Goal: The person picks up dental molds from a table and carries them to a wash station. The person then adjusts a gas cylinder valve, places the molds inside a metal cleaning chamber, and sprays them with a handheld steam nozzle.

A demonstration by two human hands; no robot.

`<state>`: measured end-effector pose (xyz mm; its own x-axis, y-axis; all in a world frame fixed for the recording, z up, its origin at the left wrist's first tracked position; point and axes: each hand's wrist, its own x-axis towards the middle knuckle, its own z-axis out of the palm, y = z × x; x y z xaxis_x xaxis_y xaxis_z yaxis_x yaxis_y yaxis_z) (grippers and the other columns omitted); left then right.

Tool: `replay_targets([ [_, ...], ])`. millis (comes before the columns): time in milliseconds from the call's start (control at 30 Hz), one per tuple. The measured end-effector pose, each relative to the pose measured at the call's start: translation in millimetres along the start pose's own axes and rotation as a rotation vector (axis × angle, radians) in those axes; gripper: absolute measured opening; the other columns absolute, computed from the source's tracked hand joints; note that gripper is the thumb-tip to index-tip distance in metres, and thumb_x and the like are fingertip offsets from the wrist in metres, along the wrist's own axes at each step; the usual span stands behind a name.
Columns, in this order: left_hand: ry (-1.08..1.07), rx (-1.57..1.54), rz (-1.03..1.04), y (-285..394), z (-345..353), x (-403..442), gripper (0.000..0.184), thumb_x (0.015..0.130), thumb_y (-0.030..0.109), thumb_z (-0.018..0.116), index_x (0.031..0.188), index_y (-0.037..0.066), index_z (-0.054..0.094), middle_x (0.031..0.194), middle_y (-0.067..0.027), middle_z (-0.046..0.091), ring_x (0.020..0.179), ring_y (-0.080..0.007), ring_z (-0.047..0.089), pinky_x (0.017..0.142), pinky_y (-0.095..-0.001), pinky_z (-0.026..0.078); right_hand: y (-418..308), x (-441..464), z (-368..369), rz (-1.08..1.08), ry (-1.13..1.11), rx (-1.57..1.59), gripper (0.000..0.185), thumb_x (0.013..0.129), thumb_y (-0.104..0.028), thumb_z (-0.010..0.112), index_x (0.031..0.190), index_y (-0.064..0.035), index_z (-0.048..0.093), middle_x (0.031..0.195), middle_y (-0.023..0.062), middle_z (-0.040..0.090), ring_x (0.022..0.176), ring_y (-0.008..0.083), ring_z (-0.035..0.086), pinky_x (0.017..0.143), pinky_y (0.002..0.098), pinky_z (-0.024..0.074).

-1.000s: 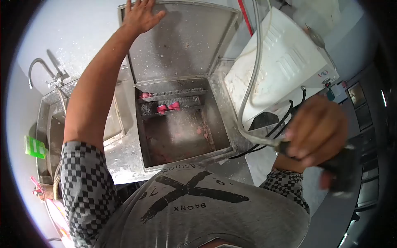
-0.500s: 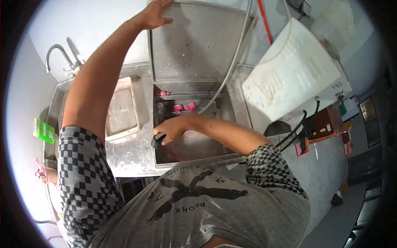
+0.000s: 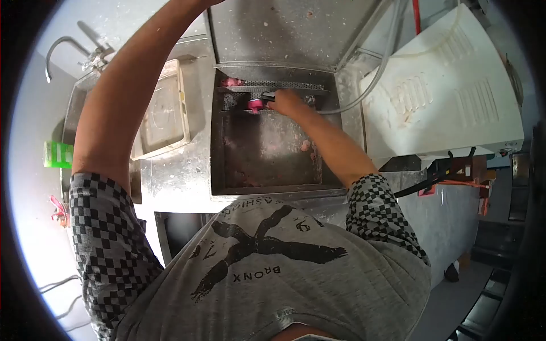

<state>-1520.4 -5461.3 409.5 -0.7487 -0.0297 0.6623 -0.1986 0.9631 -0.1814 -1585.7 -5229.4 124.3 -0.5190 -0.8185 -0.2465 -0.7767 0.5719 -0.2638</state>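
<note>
My right hand (image 3: pixel 286 103) is inside the open metal basin (image 3: pixel 217 153), closed around a black hose nozzle (image 3: pixel 267 96). Touching or just beside the nozzle's tip is a pink piece (image 3: pixel 255 105) on the perforated ledge. Another pink piece (image 3: pixel 231 82) lies at the back left of the basin. A grey hose (image 3: pixel 372 85) curves away from my right hand to the upper right. My left arm reaches up across the raised metal lid (image 3: pixel 273 34); only a sliver of my left hand (image 3: pixel 214 2) shows at the top edge, its fingers out of frame.
Left of the basin is a pale rectangular tray (image 3: pixel 183 108) on the metal counter (image 3: pixel 170 176). Beyond it stand a curved faucet (image 3: pixel 62 42) and a green bottle (image 3: pixel 58 154). A white vented machine (image 3: pixel 443 96) stands at the right, with black cables below it.
My right hand with the nozzle has gone from the far right into the basin, then up to its back ledge. The view has shifted, leaving my left hand almost out of frame.
</note>
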Motion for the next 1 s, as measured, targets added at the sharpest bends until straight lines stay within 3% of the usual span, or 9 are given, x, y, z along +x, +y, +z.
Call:
replay_targets([
  [100,0.097,-0.051,0.007,15,11,-1,0.091,0.081,0.036,0.068,0.149,0.005,0.014,0.155,-0.0195,0.01,0.143,-0.0374,0.008,0.116,-0.0525,0.011,-3,-6,47,0.18,0.082,-0.018,0.025,0.082,-0.017,0.06,0.1,-0.0032,0.07,0.102,0.021,0.068,0.096,0.0345,0.067,0.083,0.0457,0.0527],
  [267,0.392,-0.209,0.041,50,27,-25,0.063,0.082,0.025,0.069,0.135,0.003,0.045,0.141,-0.024,0.037,0.131,-0.0435,0.033,0.108,-0.0498,0.029,-24,-23,80,0.198,-0.149,0.009,0.025,0.076,-0.016,0.062,0.097,-0.0079,0.073,0.103,0.0152,0.07,0.096,0.0296,0.068,0.079,0.0428,0.0542],
  [433,-0.137,-0.459,0.008,121,78,-125,0.046,0.086,0.026,0.063,0.122,-0.002,0.054,0.117,-0.0241,0.054,0.111,-0.0421,0.049,0.095,-0.0481,0.041,-27,-6,107,0.038,0.346,0.254,0.022,0.079,-0.019,0.06,0.087,-0.0023,0.072,0.088,0.0228,0.068,0.084,0.0352,0.068,0.072,0.046,0.0539],
  [500,-0.395,-0.435,0.003,135,102,-170,0.044,0.087,0.027,0.063,0.116,-0.004,0.056,0.114,-0.025,0.055,0.107,-0.0442,0.051,0.093,-0.0493,0.042,-34,0,83,0.206,0.468,0.523,0.021,0.08,-0.017,0.058,0.087,-0.0021,0.071,0.088,0.0214,0.069,0.084,0.0351,0.068,0.073,0.0452,0.0543],
  [600,-0.426,-0.502,0.131,113,178,-229,0.037,0.09,0.03,0.061,0.106,-0.003,0.059,0.094,-0.0227,0.062,0.105,-0.0417,0.054,0.087,-0.0499,0.043,-32,3,43,0.303,0.407,0.506,0.023,0.08,-0.016,0.058,0.091,-0.0028,0.072,0.087,0.0191,0.07,0.088,0.0318,0.069,0.075,0.0421,0.0557],
  [633,-0.742,-0.557,-0.109,118,174,-227,0.036,0.092,0.031,0.058,0.105,-0.003,0.058,0.098,-0.023,0.062,0.1,-0.0412,0.058,0.084,-0.0489,0.045,-28,11,46,0.316,0.45,0.495,0.022,0.079,-0.017,0.059,0.09,-0.0034,0.072,0.087,0.0186,0.07,0.087,0.0317,0.069,0.073,0.0427,0.0558],
  [833,-0.454,-0.976,-0.187,148,158,-225,0.032,0.095,0.026,0.048,0.102,-0.004,0.055,0.09,-0.0153,0.059,0.084,-0.0256,0.057,0.076,-0.0383,0.045,-28,22,40,0.322,0.41,0.333,0.028,0.078,-0.03,0.062,0.086,-0.0056,0.075,0.087,0.0114,0.072,0.089,0.0289,0.069,0.068,0.0443,0.0561],
  [867,-0.569,-1.13,-0.41,150,158,-218,0.038,0.095,0.032,0.049,0.102,-0.005,0.054,0.093,-0.0144,0.059,0.084,-0.0256,0.056,0.076,-0.0377,0.045,-30,1,25,0.311,0.437,0.378,0.029,0.079,-0.031,0.061,0.086,-0.0056,0.075,0.088,0.0118,0.072,0.089,0.0278,0.069,0.069,0.0439,0.0561],
  [1000,-0.519,-0.794,-0.249,170,136,-200,0.053,0.095,0.048,0.049,0.097,-0.004,0.058,0.088,-0.0212,0.063,0.082,-0.0337,0.06,0.075,-0.0434,0.046,-20,9,23,0.441,0.417,0.474,0.024,0.081,-0.028,0.061,0.091,-0.0108,0.074,0.088,0.0093,0.072,0.087,0.0266,0.069,0.072,0.0431,0.0563],
])
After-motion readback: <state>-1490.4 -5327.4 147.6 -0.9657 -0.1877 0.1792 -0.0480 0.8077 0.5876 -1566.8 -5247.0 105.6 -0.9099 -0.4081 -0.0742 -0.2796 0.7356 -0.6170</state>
